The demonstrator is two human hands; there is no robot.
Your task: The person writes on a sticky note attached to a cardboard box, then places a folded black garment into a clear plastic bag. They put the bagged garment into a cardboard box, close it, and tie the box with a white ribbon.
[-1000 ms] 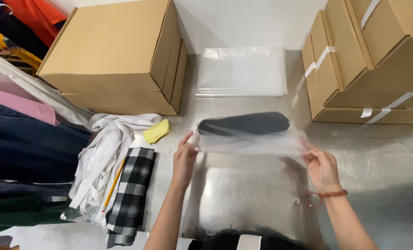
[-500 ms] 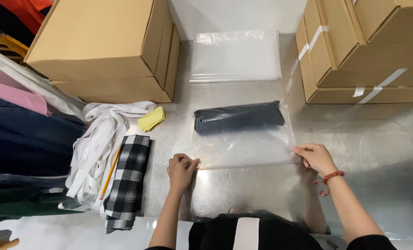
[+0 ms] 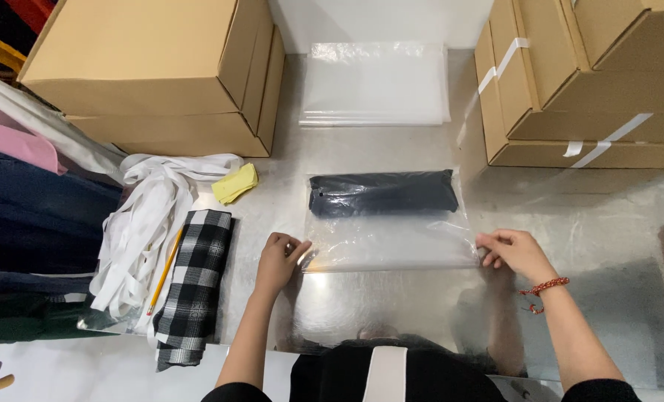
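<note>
- Clear plastic bag (image 3: 391, 238): lies flat at the middle of the table, open edge toward the person; a folded dark garment (image 3: 382, 193) sits inside at the far, closed end, leaving the near part empty and flat.
- Left hand (image 3: 278, 257): pinches the bag's near left corner between thumb and fingers, apparently to keep the film taut.
- Right hand (image 3: 514, 251): grips the near right corner in the same way, so that the open edge is stretched straight between the two hands.
- Stack of empty clear bags (image 3: 375, 83): lies beyond the bag, within reach.
- Cardboard boxes (image 3: 153, 74): stand at the far left; taped boxes (image 3: 585, 82) at the far right.
- Black-and-white checked cloth (image 3: 194, 286), yellow pencil (image 3: 165, 269), white fabric strips (image 3: 149, 216) and a yellow scrap (image 3: 235, 183): lie to the left.
- Table (image 3: 391, 313): reflective metal, showing glare.
</note>
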